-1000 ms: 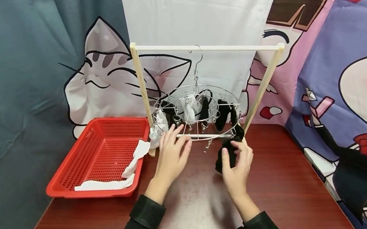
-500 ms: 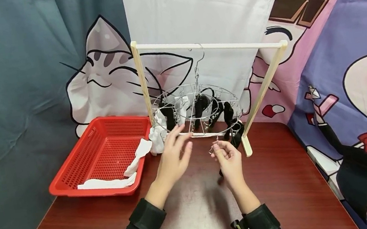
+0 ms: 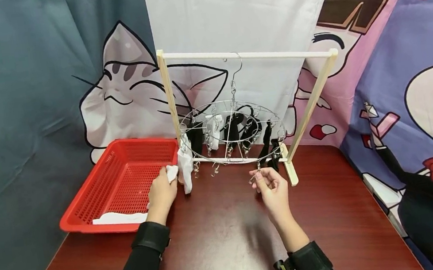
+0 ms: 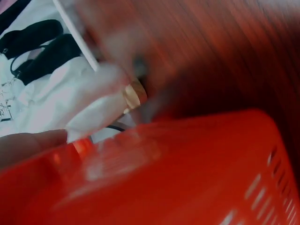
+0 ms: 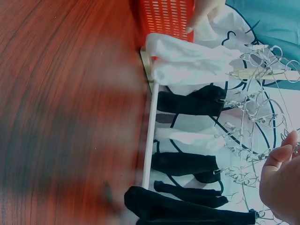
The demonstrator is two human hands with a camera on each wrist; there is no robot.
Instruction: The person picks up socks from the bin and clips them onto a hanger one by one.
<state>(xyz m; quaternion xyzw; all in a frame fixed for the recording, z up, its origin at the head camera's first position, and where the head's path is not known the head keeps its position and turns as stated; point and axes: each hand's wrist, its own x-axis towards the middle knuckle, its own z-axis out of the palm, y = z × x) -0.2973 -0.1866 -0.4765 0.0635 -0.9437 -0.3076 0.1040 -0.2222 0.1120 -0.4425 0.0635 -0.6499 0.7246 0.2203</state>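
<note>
My left hand (image 3: 162,193) is at the right wall of the red basket (image 3: 87,198), gripping a white sock (image 3: 172,173). A second white sock (image 3: 117,218) lies along the basket's front, partly hidden by the left wrist. My right hand (image 3: 275,190) pinches a small metal clip (image 3: 252,179) hanging from the front of a round wire sock hanger (image 3: 240,163). Black socks (image 5: 192,103) and white socks (image 5: 197,70) hang clipped around the rings. The left wrist view is blurred, with the basket wall filling its lower half.
A wooden frame stands on the table, its white top bar (image 3: 271,56) carrying the hanger's hook (image 3: 237,63). The frame's right foot (image 3: 290,169) is just beyond the right hand. Brown tabletop (image 3: 219,232) extends in front. Printed cloth (image 3: 123,87) hangs behind.
My left hand has moved from the hanger's front left to the basket and taken hold of a white sock. My right hand let go of a black sock, then pinched a clip.
</note>
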